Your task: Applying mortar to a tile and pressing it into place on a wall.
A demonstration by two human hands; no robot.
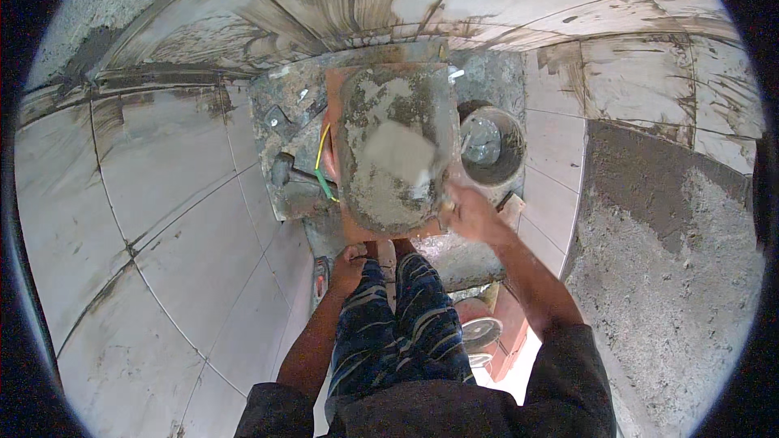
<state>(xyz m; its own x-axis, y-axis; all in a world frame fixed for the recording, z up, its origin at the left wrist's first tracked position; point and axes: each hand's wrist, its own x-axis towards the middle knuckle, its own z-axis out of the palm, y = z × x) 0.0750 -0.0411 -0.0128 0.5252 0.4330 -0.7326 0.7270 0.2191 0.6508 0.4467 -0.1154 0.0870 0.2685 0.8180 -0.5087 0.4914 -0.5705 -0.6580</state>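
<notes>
An orange board or shallow tray sits in the middle, loaded with wet grey mortar. Over the mortar is a blurred, mortar-smeared flat blade, apparently a trowel. My right hand is at the right side of the board, closed round what looks like that trowel's handle, blurred by motion. My left hand is at the board's lower left, beside my knee, fingers curled; what they grip, if anything, is unclear. A dark-headed mallet lies left of the board, near a yellow-and-green strip.
A mortar-crusted bucket holding a clear container stands right of the board. Tiled walls smeared with grout surround me on the left and far side; bare rough plaster is on the right. Stacked round objects are at a lower level behind.
</notes>
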